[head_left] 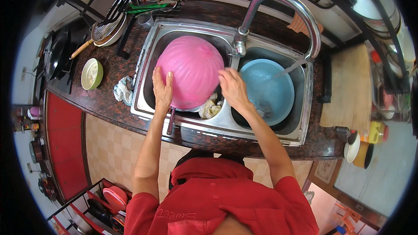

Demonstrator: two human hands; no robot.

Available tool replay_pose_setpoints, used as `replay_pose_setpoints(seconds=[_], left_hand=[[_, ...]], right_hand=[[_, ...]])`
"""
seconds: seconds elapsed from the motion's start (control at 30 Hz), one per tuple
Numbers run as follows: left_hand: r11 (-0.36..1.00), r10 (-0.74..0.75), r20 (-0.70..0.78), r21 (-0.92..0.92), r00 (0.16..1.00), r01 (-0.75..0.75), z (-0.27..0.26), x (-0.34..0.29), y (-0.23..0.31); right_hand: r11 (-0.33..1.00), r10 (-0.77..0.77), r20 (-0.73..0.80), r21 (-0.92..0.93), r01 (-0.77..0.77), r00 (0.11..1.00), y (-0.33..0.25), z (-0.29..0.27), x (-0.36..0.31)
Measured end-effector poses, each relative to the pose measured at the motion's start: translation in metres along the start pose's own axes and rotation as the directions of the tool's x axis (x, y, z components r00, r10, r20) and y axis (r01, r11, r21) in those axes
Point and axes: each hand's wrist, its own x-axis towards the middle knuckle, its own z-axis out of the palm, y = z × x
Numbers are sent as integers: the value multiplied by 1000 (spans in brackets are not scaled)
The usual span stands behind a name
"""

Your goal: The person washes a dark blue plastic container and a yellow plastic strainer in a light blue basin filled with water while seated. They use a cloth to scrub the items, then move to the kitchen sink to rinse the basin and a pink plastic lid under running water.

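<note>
A pink plastic colander (pixel 191 72) lies upside down in the left basin of the steel double sink (pixel 226 119), its dome facing up. My left hand (pixel 163 88) is against its left side, thumb apart, fingers partly hidden. My right hand (pixel 234 86) is at its right side over the divider, fingers curled in against the edge. A crumpled yellowish cloth (pixel 210 109) shows below the colander. In the right basin sits a light blue basin (pixel 272 91) of water with a grey cloth (pixel 264 109) in it. Water runs into it from the curved faucet (pixel 300 6).
On the counter at left are a green bowl (pixel 92 74), a crumpled cloth (pixel 123 90) and a pan (pixel 56 56) on the stove. A dark handle (pixel 171 122) crosses the sink's front rim. A wooden cutting board (pixel 346 87) and a dish rack (pixel 387 39) stand at right.
</note>
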Motion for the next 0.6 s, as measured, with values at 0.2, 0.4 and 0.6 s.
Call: replay_pose_setpoints(seconds=[0.2,0.4,0.6], left_hand=[[1000,-14,82,-24,997,16,-4,3,-2],[998,-1,111,-63,994,8,-5,2,-16],[992,-84,113,-85,990,94,-4,1,-19]], right_hand=[[996,71,-2,59,-71,997,-7,41,71],[974,85,100,200,-104,991,4,52,77],[951,277,260,64,-303,925,12,47,86]])
